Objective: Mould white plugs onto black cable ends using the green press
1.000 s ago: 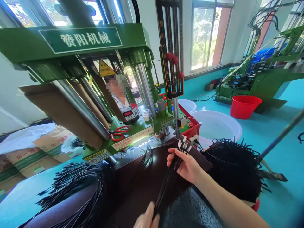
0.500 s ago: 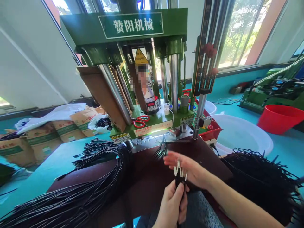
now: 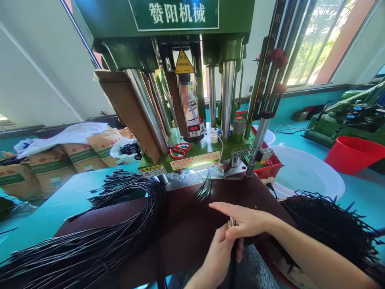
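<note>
My left hand [image 3: 215, 253] is closed around a small bunch of black cables [image 3: 234, 267], held upright over my lap at the table's front edge. Bare metal connector ends [image 3: 232, 222] poke up from its top. Against those ends rests my right hand [image 3: 246, 220], fingers stretched out flat and thumb lying near the left fingers; its palm hides part of the connectors. Beyond my hands, several thin cables [image 3: 205, 189] hang from the lower plate of a green press [image 3: 180, 158] onto the dark tabletop [image 3: 186, 228].
A long pile of black cables [image 3: 120, 233] covers the table's left side. Red-handled scissors [image 3: 179, 150] lie on the press bed. At right are a heap of black cables [image 3: 327, 233], a white tub [image 3: 339, 188] and a red bucket [image 3: 357, 154]. Paper sacks [image 3: 49, 168] stand at left.
My right hand has come down and closer, its palm now over the connector ends that showed before. My left hand still grips the bunch. The view has tilted slightly downward.
</note>
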`<action>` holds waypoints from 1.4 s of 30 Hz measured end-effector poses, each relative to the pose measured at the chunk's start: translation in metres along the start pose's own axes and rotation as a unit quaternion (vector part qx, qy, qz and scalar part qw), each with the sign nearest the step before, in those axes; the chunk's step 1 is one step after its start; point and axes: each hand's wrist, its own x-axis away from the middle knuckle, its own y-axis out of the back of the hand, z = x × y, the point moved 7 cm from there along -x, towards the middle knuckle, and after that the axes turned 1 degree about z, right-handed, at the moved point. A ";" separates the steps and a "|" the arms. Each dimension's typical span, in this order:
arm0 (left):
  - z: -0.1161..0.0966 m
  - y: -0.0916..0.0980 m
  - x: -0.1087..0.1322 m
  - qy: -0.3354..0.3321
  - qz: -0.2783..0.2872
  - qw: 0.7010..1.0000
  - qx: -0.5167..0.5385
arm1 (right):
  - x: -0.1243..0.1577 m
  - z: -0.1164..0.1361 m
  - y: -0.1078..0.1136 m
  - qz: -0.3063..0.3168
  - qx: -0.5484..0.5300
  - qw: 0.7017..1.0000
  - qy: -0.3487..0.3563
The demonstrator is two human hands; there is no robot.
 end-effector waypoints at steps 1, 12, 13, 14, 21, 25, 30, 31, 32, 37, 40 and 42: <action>0.002 0.000 -0.001 0.002 -0.007 1.000 0.004 | 0.000 0.000 -0.001 0.007 0.005 1.000 0.004; -0.019 0.052 -0.014 -0.018 -0.153 0.985 0.082 | -0.023 -0.089 0.084 -0.253 0.266 0.914 -0.170; -0.019 0.057 -0.015 -0.027 -0.165 0.982 0.087 | -0.023 -0.098 0.085 -0.251 0.281 0.907 -0.187; -0.019 0.061 -0.015 -0.035 -0.173 0.980 0.088 | -0.023 -0.104 0.084 -0.242 0.283 0.907 -0.195; -0.013 0.060 -0.015 -0.046 -0.192 0.979 0.047 | 0.000 -0.097 0.052 -0.159 0.208 0.934 -0.243; -0.004 0.048 -0.020 0.005 -0.162 0.987 -0.012 | 0.027 -0.092 0.018 -0.161 0.013 0.952 -0.261; 0.007 0.030 -0.032 0.019 -0.110 0.988 -0.108 | 0.048 -0.084 -0.011 -0.314 -0.340 0.874 -0.150; 0.008 0.027 -0.034 0.017 -0.101 0.987 -0.122 | 0.050 -0.084 -0.013 -0.332 -0.350 0.864 -0.140; 0.009 0.024 -0.036 0.015 -0.093 0.986 -0.136 | 0.051 -0.084 -0.014 -0.347 -0.353 0.858 -0.134; 0.008 0.019 -0.039 0.000 -0.077 0.981 -0.177 | 0.053 -0.088 -0.014 -0.377 -0.334 0.854 -0.132; 0.008 0.020 -0.039 -0.007 -0.075 0.980 -0.186 | 0.053 -0.089 -0.013 -0.379 -0.320 0.859 -0.129; 0.008 0.020 -0.039 -0.014 -0.070 0.979 -0.191 | 0.053 -0.089 -0.014 -0.376 -0.315 0.862 -0.127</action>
